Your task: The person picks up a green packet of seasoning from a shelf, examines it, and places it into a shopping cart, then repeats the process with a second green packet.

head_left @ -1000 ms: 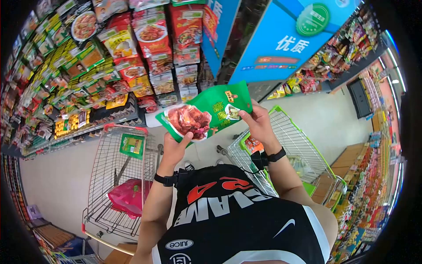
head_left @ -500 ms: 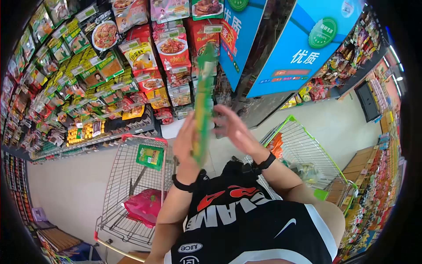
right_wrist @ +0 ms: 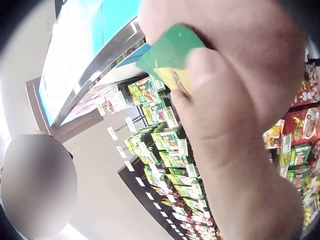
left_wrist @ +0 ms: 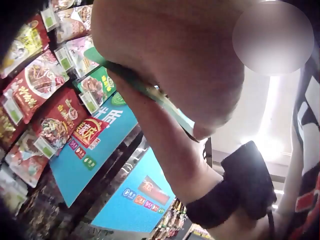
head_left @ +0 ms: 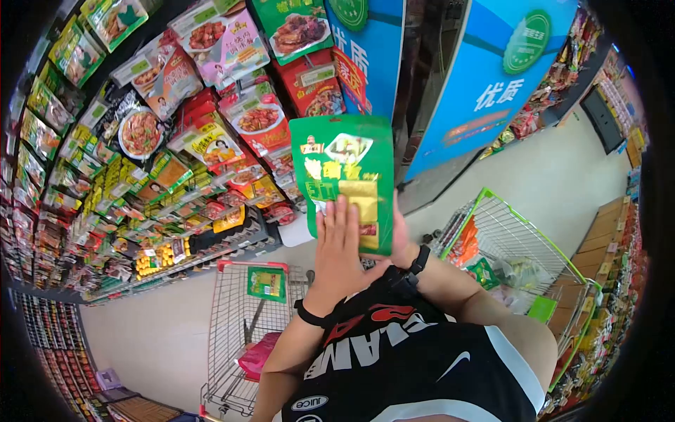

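A large green food pouch point(head_left: 342, 157) stands roughly upright before the chest in the head view, its gold-panelled side toward me. My left hand point(head_left: 339, 257) lays straight fingers over its lower front, thumb stretched out to the right. Behind the pouch's lower right edge is my right hand point(head_left: 401, 232), its fingers mostly hidden. The left wrist view catches the pouch point(left_wrist: 137, 85) edge-on, sandwiched between both hands. One green and yellow corner of the pouch point(right_wrist: 172, 52) shows in the right wrist view beside a large, close hand.
Racks of hanging food packets point(head_left: 162, 133) fill the left and front. Blue display panels point(head_left: 485, 91) rise ahead to the right. A red-trimmed cart point(head_left: 232, 302) holds a green packet point(head_left: 266, 283) and pink bag point(head_left: 261, 355); a green-trimmed cart point(head_left: 562, 264) holds bagged goods.
The pouch has turned over and from lengthwise to upright. My right hand left its edge, then came behind it; my left hand went from gripping it to lying across its front.
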Available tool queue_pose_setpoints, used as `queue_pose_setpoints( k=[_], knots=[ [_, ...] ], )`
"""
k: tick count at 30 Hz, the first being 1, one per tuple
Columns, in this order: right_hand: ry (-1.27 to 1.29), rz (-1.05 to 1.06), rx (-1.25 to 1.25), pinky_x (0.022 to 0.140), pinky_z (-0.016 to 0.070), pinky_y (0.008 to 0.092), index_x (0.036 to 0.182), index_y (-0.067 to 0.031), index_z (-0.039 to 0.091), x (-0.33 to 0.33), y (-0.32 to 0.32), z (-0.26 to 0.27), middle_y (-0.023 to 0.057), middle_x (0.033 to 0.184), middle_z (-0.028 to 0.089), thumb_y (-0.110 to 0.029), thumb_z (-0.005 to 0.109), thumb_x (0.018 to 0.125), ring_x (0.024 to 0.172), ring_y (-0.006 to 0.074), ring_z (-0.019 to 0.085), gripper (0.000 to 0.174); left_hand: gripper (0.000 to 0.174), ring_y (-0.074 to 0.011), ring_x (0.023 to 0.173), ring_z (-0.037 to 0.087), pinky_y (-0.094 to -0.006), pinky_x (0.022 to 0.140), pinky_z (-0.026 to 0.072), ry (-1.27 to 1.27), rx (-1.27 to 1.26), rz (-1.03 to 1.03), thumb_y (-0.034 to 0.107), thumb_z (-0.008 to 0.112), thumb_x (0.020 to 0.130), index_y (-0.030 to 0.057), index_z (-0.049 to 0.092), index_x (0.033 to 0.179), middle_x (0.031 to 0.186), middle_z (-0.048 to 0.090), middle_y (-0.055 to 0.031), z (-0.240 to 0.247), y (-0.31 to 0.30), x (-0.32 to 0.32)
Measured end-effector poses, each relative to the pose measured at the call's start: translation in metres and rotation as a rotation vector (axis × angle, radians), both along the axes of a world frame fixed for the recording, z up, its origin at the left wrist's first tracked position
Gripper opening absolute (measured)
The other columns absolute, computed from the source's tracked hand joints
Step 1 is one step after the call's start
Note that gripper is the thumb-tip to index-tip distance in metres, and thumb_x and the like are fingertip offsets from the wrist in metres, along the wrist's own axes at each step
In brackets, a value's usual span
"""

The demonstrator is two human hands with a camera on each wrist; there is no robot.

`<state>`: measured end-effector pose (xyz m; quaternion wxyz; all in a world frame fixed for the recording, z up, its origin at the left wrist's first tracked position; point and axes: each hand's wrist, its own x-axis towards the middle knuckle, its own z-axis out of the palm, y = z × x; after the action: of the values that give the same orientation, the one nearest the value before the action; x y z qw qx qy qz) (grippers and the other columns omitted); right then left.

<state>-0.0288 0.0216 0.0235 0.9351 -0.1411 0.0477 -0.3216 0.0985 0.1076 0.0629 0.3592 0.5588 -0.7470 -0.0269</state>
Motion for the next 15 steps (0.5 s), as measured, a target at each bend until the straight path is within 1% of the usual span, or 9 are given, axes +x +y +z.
queue_pose_setpoints(
  k=[1,3,4,5,8,9,12,13,15],
  knots=[
    [0.209,-0.046,-0.185,0.122,0.0309,0.0451,0.159,-0.0087,0.031,0.006,-0.004,0.002,0.0136,0.162,0.036,-0.066,0.034,0.102,0.147,0.0281,0.039,0.081,0.113,-0.0418,0.155,0.018,-0.0576,0.123,0.0130,0.107,-0.009,-0.027,0.050,0.074,0.082,-0.0049,0.013,0.160,0.166,0.015,-0.0286,0.005,-0.013,0.005],
    [0.317,0.059,-0.405,0.124,0.0217,0.0422,0.160,-0.0073,0.028,0.017,-0.023,-0.011,0.0134,0.167,0.023,-0.057,0.037,0.105,0.152,0.0270,0.029,0.075,0.119,-0.0384,0.156,0.014,-0.0544,0.124,0.0133,0.493,0.005,-0.134,0.053,0.074,0.083,-0.0042,0.004,0.160,0.168,0.010,-0.0261,0.012,-0.041,0.016],
    [0.344,-0.032,-0.838,0.124,0.0142,0.0442,0.162,-0.0080,0.026,0.025,-0.038,0.001,0.0140,0.170,0.014,-0.053,0.038,0.106,0.155,0.0298,0.018,0.072,0.117,-0.0371,0.154,0.019,-0.0511,0.123,0.0187,0.637,0.066,-0.208,0.054,0.074,0.085,-0.0046,0.006,0.160,0.167,0.013,-0.0254,-0.005,-0.048,0.025],
    [0.367,-0.211,-1.223,0.125,0.0066,0.0461,0.163,-0.0087,0.024,0.032,-0.053,0.014,0.0147,0.172,0.005,-0.049,0.039,0.107,0.157,0.0326,0.008,0.070,0.115,-0.0359,0.153,0.023,-0.0479,0.122,0.0240,0.785,0.125,-0.273,0.054,0.073,0.086,-0.0051,0.008,0.160,0.166,0.016,-0.0246,-0.023,-0.055,0.034],
    [0.517,-0.336,-1.501,0.123,-0.0011,0.0526,0.164,-0.0105,0.019,0.042,-0.077,0.022,0.0167,0.172,-0.003,-0.054,0.032,0.108,0.157,0.0392,-0.004,0.072,0.109,-0.0335,0.152,0.025,-0.0470,0.119,0.0300,0.966,0.269,-0.325,0.036,0.079,0.087,-0.0050,0.009,0.160,0.165,0.018,-0.0230,-0.005,-0.076,0.039],
    [0.522,-0.442,-1.547,0.122,0.0005,0.0556,0.163,-0.0120,0.022,0.047,-0.086,0.021,0.0199,0.171,0.000,-0.051,0.039,0.107,0.156,0.0445,-0.003,0.071,0.097,-0.0317,0.151,0.025,-0.0464,0.119,0.0315,0.914,0.272,-0.332,0.015,0.076,0.089,-0.0051,0.012,0.159,0.164,0.019,-0.0221,0.003,-0.085,0.041],
    [0.609,-0.600,-1.609,0.122,0.0040,0.0581,0.162,-0.0141,0.027,0.055,-0.106,0.027,0.0189,0.171,0.002,-0.035,0.048,0.104,0.154,0.0478,0.001,0.065,0.078,-0.0308,0.147,0.035,-0.0446,0.116,0.0366,1.047,0.193,-0.211,0.004,0.070,0.092,-0.0044,0.026,0.155,0.160,0.031,-0.0206,0.013,-0.107,0.034],
    [0.677,-0.702,-1.727,0.121,0.0086,0.0600,0.161,-0.0143,0.030,0.057,-0.120,0.026,0.0222,0.169,0.010,-0.036,0.062,0.096,0.152,0.0494,0.010,0.076,0.070,-0.0290,0.142,0.041,-0.0427,0.113,0.0395,1.109,0.188,-0.180,0.003,0.069,0.093,-0.0042,0.032,0.152,0.154,0.038,-0.0197,0.010,-0.113,0.038],
    [0.802,-0.869,-1.629,0.120,0.0144,0.0572,0.161,-0.0128,0.025,0.059,-0.132,0.036,0.0267,0.164,0.016,-0.035,0.070,0.090,0.148,0.0494,0.018,0.087,0.057,-0.0254,0.132,0.054,-0.0391,0.108,0.0452,1.231,0.179,-0.122,0.001,0.067,0.094,-0.0039,0.044,0.145,0.144,0.053,-0.0177,0.006,-0.126,0.049]
  ],
)
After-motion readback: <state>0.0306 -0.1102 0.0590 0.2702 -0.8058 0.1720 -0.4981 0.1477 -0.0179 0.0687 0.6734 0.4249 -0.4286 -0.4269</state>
